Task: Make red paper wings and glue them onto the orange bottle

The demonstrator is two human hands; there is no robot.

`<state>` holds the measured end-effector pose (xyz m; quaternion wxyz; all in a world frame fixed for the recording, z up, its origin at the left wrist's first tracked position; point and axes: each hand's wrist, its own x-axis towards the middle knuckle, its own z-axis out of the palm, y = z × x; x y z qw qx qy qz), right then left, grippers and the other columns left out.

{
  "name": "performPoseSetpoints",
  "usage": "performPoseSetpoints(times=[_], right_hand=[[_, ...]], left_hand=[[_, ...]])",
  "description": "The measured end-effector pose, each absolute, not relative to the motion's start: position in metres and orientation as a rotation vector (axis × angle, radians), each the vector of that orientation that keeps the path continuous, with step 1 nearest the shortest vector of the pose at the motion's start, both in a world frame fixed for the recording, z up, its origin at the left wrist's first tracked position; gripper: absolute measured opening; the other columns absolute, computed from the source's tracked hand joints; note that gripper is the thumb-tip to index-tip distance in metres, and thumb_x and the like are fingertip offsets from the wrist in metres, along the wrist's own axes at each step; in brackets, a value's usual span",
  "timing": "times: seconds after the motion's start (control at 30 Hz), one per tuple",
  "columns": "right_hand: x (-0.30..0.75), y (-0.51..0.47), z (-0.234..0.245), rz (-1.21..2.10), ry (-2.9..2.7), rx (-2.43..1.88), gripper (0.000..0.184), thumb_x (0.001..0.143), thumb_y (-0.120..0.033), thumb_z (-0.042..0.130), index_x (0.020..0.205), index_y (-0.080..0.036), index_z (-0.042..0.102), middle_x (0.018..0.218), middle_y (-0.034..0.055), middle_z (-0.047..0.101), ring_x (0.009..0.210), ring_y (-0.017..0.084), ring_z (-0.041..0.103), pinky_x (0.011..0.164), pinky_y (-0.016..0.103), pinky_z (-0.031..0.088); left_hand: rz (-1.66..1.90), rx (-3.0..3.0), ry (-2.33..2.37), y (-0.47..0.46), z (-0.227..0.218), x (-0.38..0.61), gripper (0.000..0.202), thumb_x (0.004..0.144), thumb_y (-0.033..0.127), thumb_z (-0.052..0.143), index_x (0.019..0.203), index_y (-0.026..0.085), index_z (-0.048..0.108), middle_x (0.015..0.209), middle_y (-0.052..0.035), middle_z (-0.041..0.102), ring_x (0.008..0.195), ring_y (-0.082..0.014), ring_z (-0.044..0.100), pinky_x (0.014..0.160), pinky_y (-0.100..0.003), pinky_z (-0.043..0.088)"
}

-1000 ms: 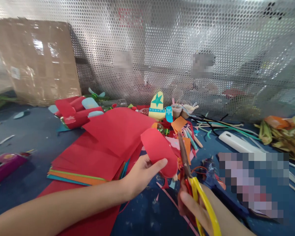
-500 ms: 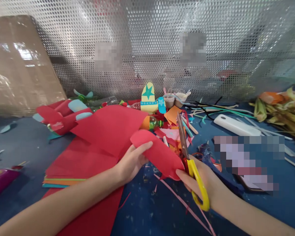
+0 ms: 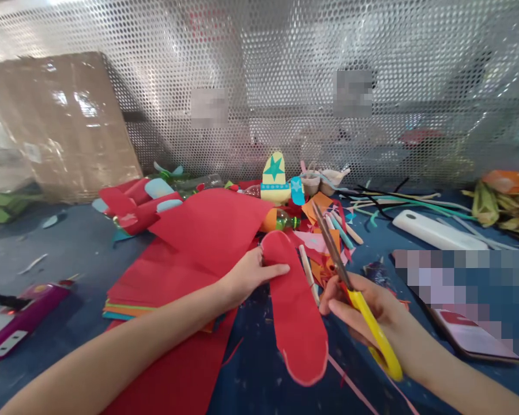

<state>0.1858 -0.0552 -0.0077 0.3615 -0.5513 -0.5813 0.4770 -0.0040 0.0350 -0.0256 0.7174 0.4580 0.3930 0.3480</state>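
Head view, left hand pinching rounded red paper, right hand gripping scissors

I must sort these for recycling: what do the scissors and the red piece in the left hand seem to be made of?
Scissors: blades look metal, dull greyish-brown; handle probably plastic, smooth, bright yellow. Red piece: probably card, matte with a paler rim at its near end, though thin foam is possible.
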Motion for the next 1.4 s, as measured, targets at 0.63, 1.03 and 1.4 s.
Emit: performPoseSetpoints(times=[0.63, 1.03, 1.4], right_hand=[[0.192, -0.072, -0.024, -0.238, -2.288, -1.996, 0.024, 0.081, -0.038, 0.051, 0.07, -0.018, 0.058, 0.046, 0.007, 0.063, 0.04, 0.027, 0.062, 0.038, 0.028, 0.025], [0.195, -0.062, -0.026, -0.667, -2.25, -1.991, 0.02, 0.075, -0.031, 0.066, 0.064, -0.016, 0.058, 0.048, 0.0068, 0.063, 0.042, 0.022, 0.062, 0.037, 0.027, 0.04], [0.189, -0.071, -0.028, -0.155, -2.44, -1.088, 0.043, 0.083, -0.002, 0.043, 0.119, -0.023, 0.055, 0.098, 0.009, 0.057, 0.089, 0.019, 0.059, 0.076, 0.036, 0.052]], left_hand=[[0.578, 0.931, 0.763, 0.029, -0.029, -0.006, 0.024, 0.058, 0.027, 0.081, 0.076, 0.014, 0.07, 0.071, -0.0019, 0.071, 0.059, -0.0123, 0.063, 0.06, -0.022, 0.049], [0.577, 0.949, 0.75, 0.028, -0.029, -0.002, 0.03, 0.063, 0.031, 0.082, 0.083, 0.013, 0.069, 0.077, -0.0042, 0.073, 0.065, -0.0142, 0.066, 0.067, -0.025, 0.052], [0.604, 1.007, 0.716, 0.025, -0.033, 0.001, 0.032, 0.065, 0.036, 0.079, 0.084, 0.012, 0.069, 0.083, -0.0074, 0.074, 0.074, -0.0184, 0.068, 0.075, -0.029, 0.051]])
